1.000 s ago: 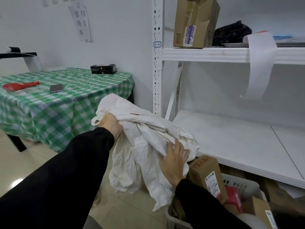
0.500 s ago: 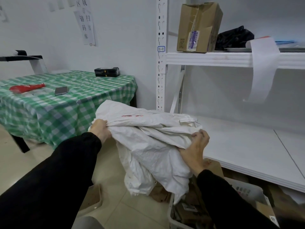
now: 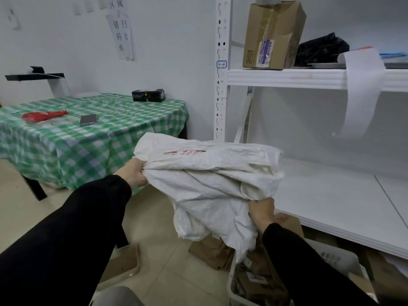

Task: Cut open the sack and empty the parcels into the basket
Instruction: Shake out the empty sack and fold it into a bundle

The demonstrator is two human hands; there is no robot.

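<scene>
My left hand point(image 3: 134, 173) clenches 1 bunched edge of the crumpled white woven sack point(image 3: 209, 184), my right hand point(image 3: 261, 212) grips its lower fold, and the limp cloth hangs between my 2 black sleeves. Its loose tail droops over the white plastic basket point(image 3: 231, 281), where brown cardboard parcels point(image 3: 256, 281) lie. Beside me stand a white metal shelf point(image 3: 331, 195) and a green checked tablecloth point(image 3: 88, 140).

Left hand point(image 3: 133, 174): fingers closed, arm in black sleeve extended forward. Right hand point(image 3: 261, 212): fist clenched, lower, black-sleeved forearm angled up from bottom right.
</scene>
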